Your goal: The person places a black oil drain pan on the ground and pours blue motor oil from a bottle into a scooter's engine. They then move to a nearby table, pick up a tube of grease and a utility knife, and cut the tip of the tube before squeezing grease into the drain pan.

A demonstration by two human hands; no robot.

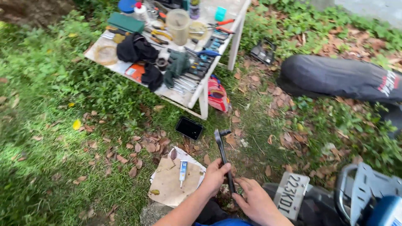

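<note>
Black metal bar [223, 157] with a forked, bracket-like top end is what both hands are on, held nearly upright over the grass just in front of the person. Left hand [215, 175] is wrapped snugly round its middle, and the right hand [255, 201] pinches the lower end with fingertips closed on it. So both grips are tight on the same part.

Going by size: the white counter [197, 94] up top is loaded with spanners, pliers, screwdrivers, dark rags, a clear plastic jar [178, 26] and a green case. To the right there's a long black bag [335, 77] lying in the leaves. Bottom right is the tail of a scooter [368, 196] with its number plate and rear rack. On the ground near the hands sits a scrap of cardboard [173, 180] with a small glue tube [183, 170] on it, and just above that a dark phone or tablet [189, 127].

Progress-wise, my guess is the bar is off the bike and being looked over or prepped; nothing shows it fitted anywhere yet.

Hard to tell: the bar's bottom end is covered by the right hand, the scooter is mostly cut off by the frame, and the small tools on the counter blur together.
</note>
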